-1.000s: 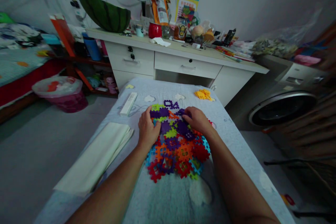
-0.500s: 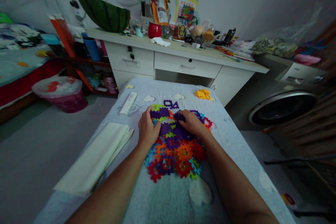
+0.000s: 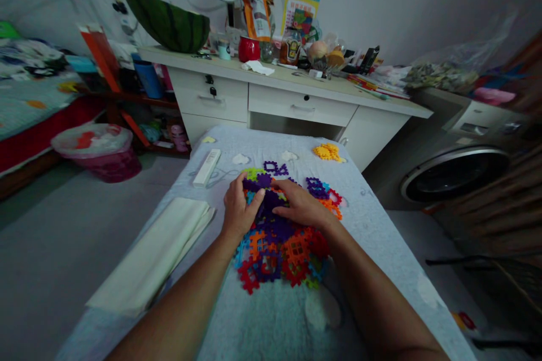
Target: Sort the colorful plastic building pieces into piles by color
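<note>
A loose pile of colourful interlocking plastic tiles (image 3: 296, 248) lies on the cloth-covered table. My left hand (image 3: 240, 208) is at its left side, thumb and fingers closed round purple tiles (image 3: 263, 180). Opposite it, my right hand (image 3: 302, 206) has thumb and fingers about a dark purple tile (image 3: 271, 203), just beside my left thumb. Red, orange and blue tiles lie nearer me. Beyond the hands are two purple frame-shaped tiles (image 3: 271, 167), and a yellow-orange heap of tiles (image 3: 327, 152) sits at the far right.
Left of the pile lie a folded pale cloth (image 3: 156, 254) and a white narrow box (image 3: 207, 168). Behind the table stands a white desk (image 3: 212, 87) with a cut watermelon (image 3: 169, 22) on top. A washing machine (image 3: 457, 141) is at the right.
My right hand has moved left with the purple tile, close to my left hand, uncovering purple and orange tiles at the pile's right. My left hand has barely moved.
</note>
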